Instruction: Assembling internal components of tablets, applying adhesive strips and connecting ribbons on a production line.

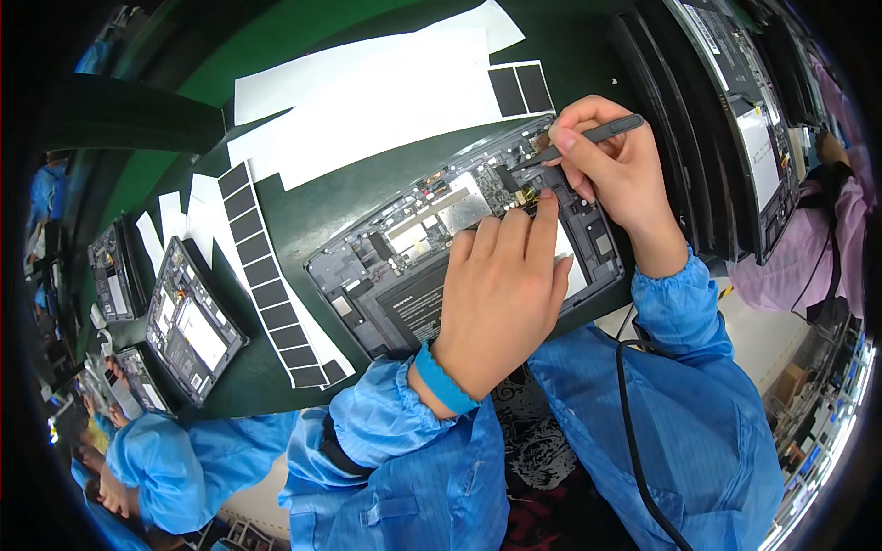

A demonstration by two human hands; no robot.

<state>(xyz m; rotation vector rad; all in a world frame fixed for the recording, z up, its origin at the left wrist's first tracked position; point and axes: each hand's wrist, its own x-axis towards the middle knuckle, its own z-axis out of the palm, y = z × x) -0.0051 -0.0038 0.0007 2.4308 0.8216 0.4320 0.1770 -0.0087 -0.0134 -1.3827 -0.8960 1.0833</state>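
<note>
Green mat: both hands crowd the opened tablet.

I see my left hand flat on an opened tablet whose inside shows matt dark plastic, dull silver metal shields and a smooth black battery film. My right hand grips a matt grey plastic-looking tool. White paper sheets and matt black adhesive pads lie on the smooth green mat. My sleeves are thin blue cloth.

Opened tablet flat on green mat, dark stylus tool above.
</note>
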